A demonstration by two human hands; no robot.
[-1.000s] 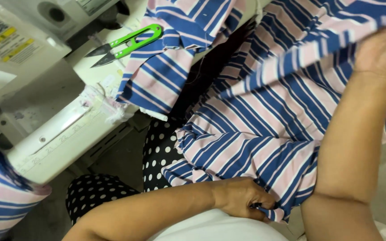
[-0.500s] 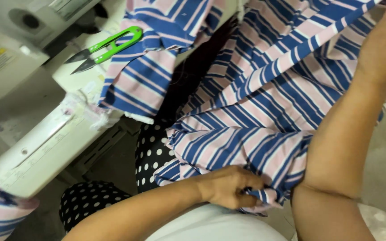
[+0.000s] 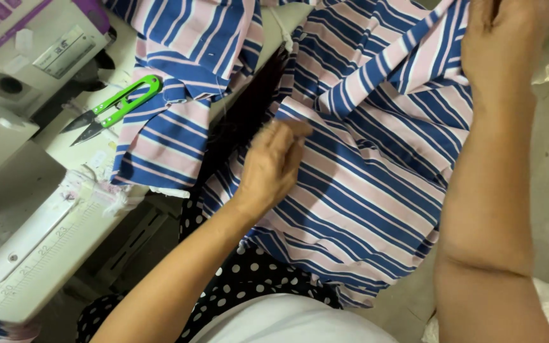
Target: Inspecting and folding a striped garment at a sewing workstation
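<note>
Your left hand [image 3: 271,166] lies on the striped cloth [image 3: 363,184], fingers together, pressing flat. Your right hand [image 3: 502,39] pinches the cloth's top edge, fingers clamped on it. Cloth hangs right of the snips [image 3: 114,109], off the table [image 3: 84,159] edge.

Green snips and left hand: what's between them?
Head view: a fold of striped fabric on the table edge, then a dark gap, separates the green snips from the left hand.

We see a soft cotton garment striped in blue, pink and white [image 3: 376,190], held up at its top edge and hanging crumpled over our lap; another part of it drapes across the white table edge beside it.
</note>
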